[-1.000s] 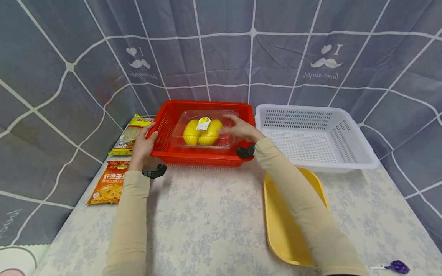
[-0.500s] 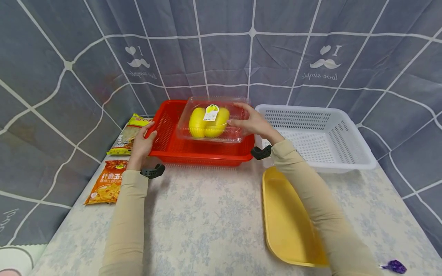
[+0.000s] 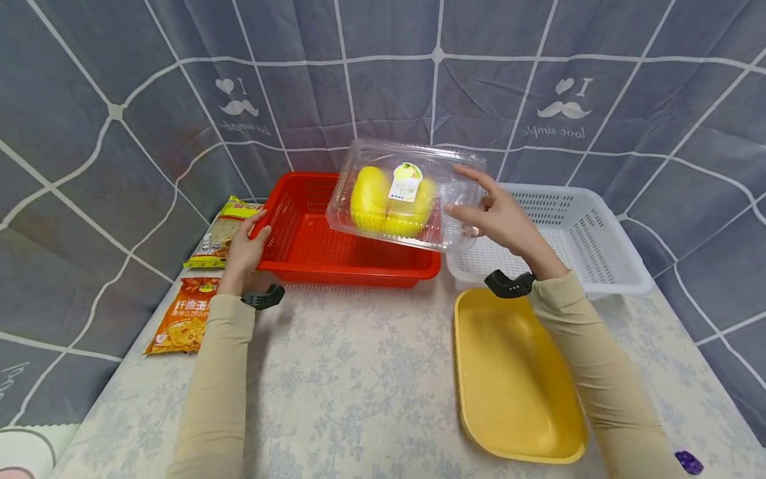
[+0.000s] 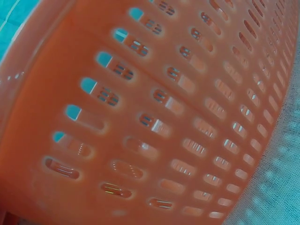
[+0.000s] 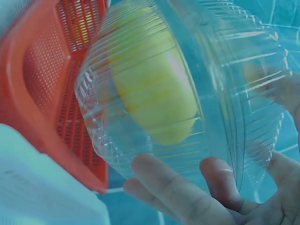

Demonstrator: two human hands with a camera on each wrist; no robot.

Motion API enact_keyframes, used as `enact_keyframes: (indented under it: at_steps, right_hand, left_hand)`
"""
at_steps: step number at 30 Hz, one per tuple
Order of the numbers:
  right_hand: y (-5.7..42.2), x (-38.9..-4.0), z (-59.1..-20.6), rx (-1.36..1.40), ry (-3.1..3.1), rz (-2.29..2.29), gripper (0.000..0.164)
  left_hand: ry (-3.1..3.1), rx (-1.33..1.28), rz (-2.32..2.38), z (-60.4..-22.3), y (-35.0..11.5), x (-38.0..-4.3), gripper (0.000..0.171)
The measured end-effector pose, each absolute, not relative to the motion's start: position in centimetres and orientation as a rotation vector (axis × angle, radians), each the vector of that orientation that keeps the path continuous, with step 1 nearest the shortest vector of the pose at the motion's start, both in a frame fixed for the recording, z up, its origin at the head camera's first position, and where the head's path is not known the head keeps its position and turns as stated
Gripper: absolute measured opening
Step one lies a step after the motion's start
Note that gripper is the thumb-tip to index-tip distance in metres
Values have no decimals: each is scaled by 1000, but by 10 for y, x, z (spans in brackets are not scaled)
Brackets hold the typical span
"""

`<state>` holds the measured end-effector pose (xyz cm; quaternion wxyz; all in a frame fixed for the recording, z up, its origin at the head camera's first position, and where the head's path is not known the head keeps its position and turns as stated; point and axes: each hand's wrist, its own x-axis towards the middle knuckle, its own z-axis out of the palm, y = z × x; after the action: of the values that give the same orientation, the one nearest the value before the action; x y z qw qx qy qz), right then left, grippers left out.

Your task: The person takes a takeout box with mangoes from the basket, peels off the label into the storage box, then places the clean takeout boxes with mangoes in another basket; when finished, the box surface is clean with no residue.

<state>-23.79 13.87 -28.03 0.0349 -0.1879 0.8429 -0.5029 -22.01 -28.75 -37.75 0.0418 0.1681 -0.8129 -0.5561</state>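
Observation:
My right hand [image 3: 509, 223] grips one end of a clear plastic clamshell box [image 3: 445, 176], thumb and fingers on its right side. Two yellow fruits [image 3: 369, 199] lie inside, with a white label on the lid. The box hangs tilted above the red basket [image 3: 353, 274] and overlaps the white basket's left edge in the head view. From the right wrist, fingers [image 5: 161, 176] press against the ribbed box [image 5: 225, 89]. My left hand [image 3: 242, 256] holds the red basket's left rim. Only the perforated basket wall [image 4: 140, 84] shows in the left wrist view, not the hand.
The white basket [image 3: 631, 266] stands right of the red one. A yellow tray [image 3: 517, 386] lies in front of it. Two snack bags, green-yellow [image 3: 224, 233] and orange [image 3: 184, 316], lie at the left. Near the right forearm is a purple wrapped sweet [image 3: 688, 462]. A grey curtain [image 3: 395, 86] hangs behind.
My right hand has lifted the clamshell box out of the red basket and carried it up and to the right, tilting it. The left hand stays on the basket rim.

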Motion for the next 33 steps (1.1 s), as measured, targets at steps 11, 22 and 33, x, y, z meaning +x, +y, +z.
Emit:
enact_keyframes:
  at_steps: [11,22,33]
  right_hand:
    - [180,-178,-304,-574,2678,-1424,69]
    - [190,-135,-328,-697,2520,-1459,68]
    - [172,-116,-345,-771,2421,-1373,64]
  left_hand:
    - [-2486,511,-1724,-378,-287,-221,52]
    - [-2480,480,-1712,-380,-288,-219,53]
    - [-2465,434,-1708,-382,-287,-219,53]
